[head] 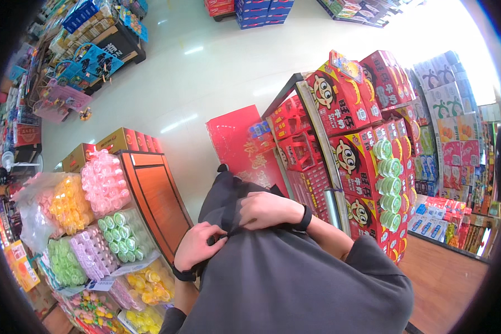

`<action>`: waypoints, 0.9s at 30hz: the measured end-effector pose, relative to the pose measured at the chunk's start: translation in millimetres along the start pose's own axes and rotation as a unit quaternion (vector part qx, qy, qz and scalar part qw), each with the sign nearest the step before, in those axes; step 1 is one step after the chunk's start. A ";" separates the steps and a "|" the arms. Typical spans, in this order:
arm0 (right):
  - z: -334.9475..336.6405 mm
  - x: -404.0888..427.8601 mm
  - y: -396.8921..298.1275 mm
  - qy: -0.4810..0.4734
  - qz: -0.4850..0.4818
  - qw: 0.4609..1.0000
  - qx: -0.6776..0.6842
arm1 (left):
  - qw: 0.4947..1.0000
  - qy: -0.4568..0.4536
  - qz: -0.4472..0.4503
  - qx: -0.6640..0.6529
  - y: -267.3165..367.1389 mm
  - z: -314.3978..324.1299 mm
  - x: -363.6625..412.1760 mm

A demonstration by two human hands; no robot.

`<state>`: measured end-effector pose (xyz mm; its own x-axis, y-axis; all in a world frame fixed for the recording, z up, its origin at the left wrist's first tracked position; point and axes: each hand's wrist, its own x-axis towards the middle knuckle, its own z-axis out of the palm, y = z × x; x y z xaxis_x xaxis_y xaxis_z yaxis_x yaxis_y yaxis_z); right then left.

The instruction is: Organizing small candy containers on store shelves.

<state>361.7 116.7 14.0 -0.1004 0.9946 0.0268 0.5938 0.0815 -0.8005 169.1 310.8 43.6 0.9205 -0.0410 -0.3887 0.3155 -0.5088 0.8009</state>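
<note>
My left hand (199,245) is at my waist, with a small dark thing (211,240) between thumb and fingers; what it is cannot be made out. Fingers curled, my right hand (271,210) grips dark cloth at the front edge of my dark grey T-shirt (290,279). The fingertips of this hand are partly hidden. Each wrist carries a black band, the right one (306,218) plainly in sight. Beyond the hands are my dark trousers (219,196) and the tip of a dark shoe (223,168).
On my left stands a wooden-sided display (160,188) with bagged pink (105,183), yellow and green sweets. Stacked red milk cartons (350,158) rise on my right beside a metal-edged shelf (323,146). A red printed board (242,142) is ahead on the pale floor (150,100).
</note>
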 end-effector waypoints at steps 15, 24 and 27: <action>-10.1 22.3 -0.9 0.104 0.192 0.972 0.085 | 0.993 -0.085 0.085 0.020 -30.3 -76.6 51.1; -2.8 48.1 -12.9 0.273 0.343 0.899 0.004 | 0.991 -0.040 0.033 0.127 -59.3 -123.2 112.7; 12.0 59.3 -16.5 0.290 0.366 0.884 -0.003 | 0.988 -0.010 0.067 0.136 -56.7 -135.1 132.5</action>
<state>336.4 173.6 21.6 0.7377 0.6472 -0.1923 0.3356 -0.5986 -0.7273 304.3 450.4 8.2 0.9441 -0.1394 -0.2988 0.1150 -0.7102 0.6945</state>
